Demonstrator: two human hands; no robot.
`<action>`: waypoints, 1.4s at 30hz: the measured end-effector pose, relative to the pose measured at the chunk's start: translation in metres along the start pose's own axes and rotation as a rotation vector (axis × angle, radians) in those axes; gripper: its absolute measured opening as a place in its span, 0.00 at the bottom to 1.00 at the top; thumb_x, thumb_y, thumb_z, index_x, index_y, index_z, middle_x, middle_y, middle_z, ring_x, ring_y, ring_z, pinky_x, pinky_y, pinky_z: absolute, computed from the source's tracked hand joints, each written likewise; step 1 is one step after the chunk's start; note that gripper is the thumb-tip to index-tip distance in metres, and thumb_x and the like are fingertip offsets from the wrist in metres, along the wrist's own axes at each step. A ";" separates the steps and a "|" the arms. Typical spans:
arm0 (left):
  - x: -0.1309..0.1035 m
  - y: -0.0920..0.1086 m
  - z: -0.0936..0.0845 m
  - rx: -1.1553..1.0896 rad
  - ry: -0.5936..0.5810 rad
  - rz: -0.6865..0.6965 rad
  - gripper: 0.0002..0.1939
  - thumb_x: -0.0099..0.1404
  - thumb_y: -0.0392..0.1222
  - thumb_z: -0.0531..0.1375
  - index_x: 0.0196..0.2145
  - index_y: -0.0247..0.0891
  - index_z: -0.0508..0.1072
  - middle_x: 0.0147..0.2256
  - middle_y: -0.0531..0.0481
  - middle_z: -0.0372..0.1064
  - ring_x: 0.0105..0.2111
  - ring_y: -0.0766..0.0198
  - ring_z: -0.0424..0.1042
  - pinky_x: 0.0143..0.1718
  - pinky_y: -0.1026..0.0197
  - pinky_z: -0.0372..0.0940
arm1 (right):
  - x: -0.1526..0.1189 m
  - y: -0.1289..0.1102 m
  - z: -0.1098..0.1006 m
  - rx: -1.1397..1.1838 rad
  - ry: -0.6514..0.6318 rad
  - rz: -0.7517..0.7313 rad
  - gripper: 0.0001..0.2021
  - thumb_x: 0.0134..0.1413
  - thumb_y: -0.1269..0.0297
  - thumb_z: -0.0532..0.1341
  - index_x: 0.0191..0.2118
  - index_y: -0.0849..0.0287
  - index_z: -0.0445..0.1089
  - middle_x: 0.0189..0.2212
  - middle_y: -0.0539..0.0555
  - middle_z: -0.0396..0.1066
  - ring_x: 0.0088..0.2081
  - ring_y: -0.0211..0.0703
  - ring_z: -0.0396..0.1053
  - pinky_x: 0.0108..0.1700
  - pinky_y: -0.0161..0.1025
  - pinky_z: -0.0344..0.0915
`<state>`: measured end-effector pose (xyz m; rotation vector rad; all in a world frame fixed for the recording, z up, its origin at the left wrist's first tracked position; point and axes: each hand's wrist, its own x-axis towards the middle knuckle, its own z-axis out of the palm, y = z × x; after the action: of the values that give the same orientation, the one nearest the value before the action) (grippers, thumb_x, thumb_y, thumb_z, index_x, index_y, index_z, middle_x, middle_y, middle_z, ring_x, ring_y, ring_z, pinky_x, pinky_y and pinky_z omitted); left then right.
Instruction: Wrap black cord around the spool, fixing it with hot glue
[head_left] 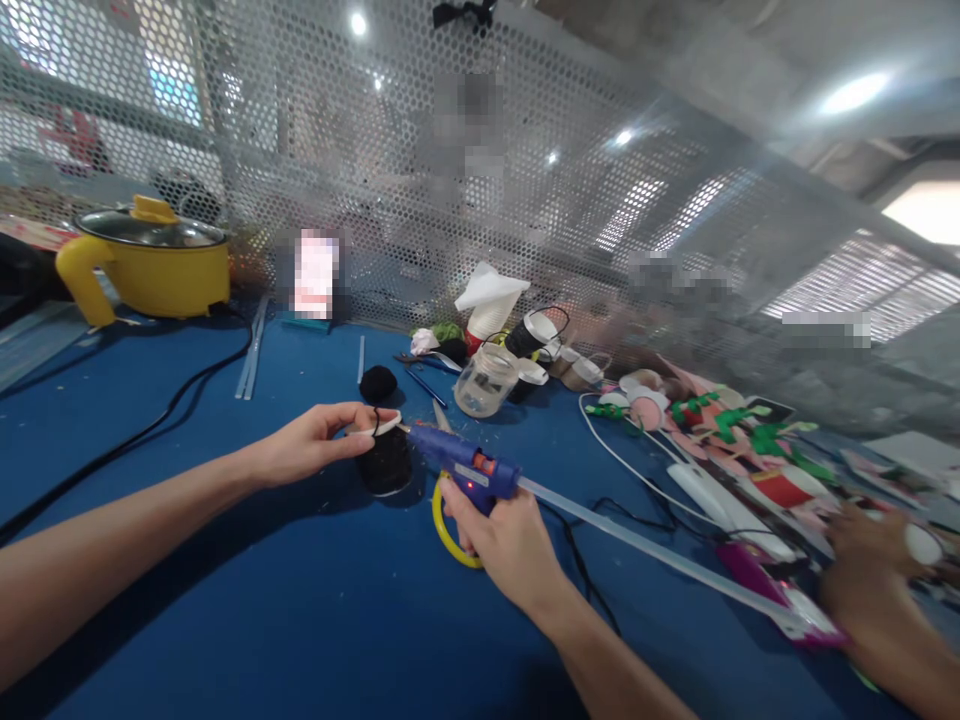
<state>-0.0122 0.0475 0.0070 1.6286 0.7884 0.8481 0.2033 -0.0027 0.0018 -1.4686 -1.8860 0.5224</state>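
Observation:
My left hand (330,440) pinches the white rim of a small black-wrapped cup (385,465), tilted just above the blue table. A thin black strand crosses the rim near my fingertips. My right hand (517,545) is wrapped round the handle of a blue glue gun (472,468) whose small red light is lit. Its nozzle is close to the cup's rim; whether they touch I cannot tell. A long clear glue stick (645,545) sticks out of the gun's back. Behind the cup lies a ball of black yarn (377,383). Yellow-handled scissors (450,535) lie partly under the gun.
A yellow electric pot (161,270) stands at the far left, its black cord running across the table. Near the perforated screen are a clear jar (486,382), small cups and a lit phone (315,275). A co-worker's hand (870,550) is at right, beside craft pieces and a power strip.

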 end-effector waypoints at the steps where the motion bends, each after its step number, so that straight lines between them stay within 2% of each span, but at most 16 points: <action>1: 0.000 0.000 0.000 -0.002 -0.003 -0.001 0.09 0.57 0.41 0.55 0.22 0.36 0.60 0.42 0.44 0.68 0.55 0.59 0.53 0.52 0.57 0.49 | -0.001 0.000 0.000 0.017 -0.031 0.040 0.18 0.49 0.53 0.52 0.18 0.61 0.64 0.08 0.48 0.59 0.12 0.34 0.60 0.17 0.30 0.59; 5: 0.000 0.000 0.000 -0.006 -0.015 -0.001 0.10 0.58 0.41 0.55 0.23 0.36 0.59 0.43 0.44 0.67 0.56 0.60 0.52 0.52 0.57 0.49 | -0.003 -0.003 0.001 0.079 -0.080 0.142 0.16 0.47 0.53 0.53 0.20 0.60 0.63 0.08 0.47 0.59 0.12 0.34 0.60 0.17 0.30 0.60; 10: 0.000 0.001 0.001 -0.002 0.009 -0.020 0.10 0.57 0.43 0.55 0.22 0.37 0.59 0.42 0.45 0.68 0.55 0.60 0.52 0.52 0.58 0.50 | -0.002 -0.004 0.000 0.096 -0.061 0.090 0.16 0.47 0.54 0.54 0.18 0.60 0.62 0.08 0.47 0.58 0.10 0.33 0.58 0.15 0.29 0.58; 15: -0.001 0.000 0.001 -0.020 0.001 -0.024 0.09 0.57 0.42 0.55 0.23 0.37 0.60 0.43 0.44 0.67 0.56 0.60 0.52 0.52 0.55 0.49 | -0.002 -0.005 0.001 0.160 -0.095 0.157 0.16 0.46 0.52 0.54 0.19 0.59 0.60 0.08 0.46 0.57 0.11 0.34 0.59 0.16 0.30 0.60; 20: -0.001 -0.001 0.001 -0.038 -0.015 -0.004 0.09 0.58 0.40 0.54 0.23 0.36 0.60 0.45 0.42 0.65 0.56 0.59 0.51 0.52 0.56 0.49 | -0.003 -0.006 0.001 0.130 -0.087 0.164 0.16 0.46 0.52 0.54 0.19 0.60 0.61 0.08 0.45 0.57 0.11 0.33 0.59 0.16 0.30 0.59; 27: 0.000 -0.004 -0.002 -0.027 -0.022 -0.004 0.08 0.59 0.38 0.54 0.24 0.36 0.60 0.45 0.41 0.65 0.56 0.58 0.52 0.52 0.54 0.48 | -0.005 -0.008 0.001 0.170 -0.156 0.111 0.16 0.48 0.53 0.53 0.20 0.60 0.61 0.10 0.45 0.58 0.13 0.33 0.60 0.18 0.31 0.61; 34: -0.001 -0.001 -0.005 -0.031 -0.073 0.004 0.08 0.59 0.39 0.54 0.24 0.36 0.59 0.47 0.42 0.64 0.56 0.59 0.50 0.52 0.56 0.47 | -0.001 -0.007 -0.002 0.239 -0.114 0.176 0.15 0.46 0.53 0.54 0.19 0.60 0.61 0.08 0.45 0.56 0.11 0.32 0.57 0.15 0.29 0.58; 42: 0.000 0.000 -0.007 -0.034 -0.104 -0.019 0.10 0.59 0.42 0.55 0.25 0.36 0.59 0.50 0.41 0.61 0.57 0.57 0.49 0.53 0.53 0.44 | 0.005 -0.009 -0.005 0.306 -0.116 0.228 0.16 0.45 0.54 0.54 0.17 0.60 0.60 0.07 0.44 0.54 0.11 0.30 0.55 0.14 0.28 0.56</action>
<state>-0.0185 0.0507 0.0086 1.6194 0.7111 0.7534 0.1995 -0.0008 0.0129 -1.4779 -1.6418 0.9771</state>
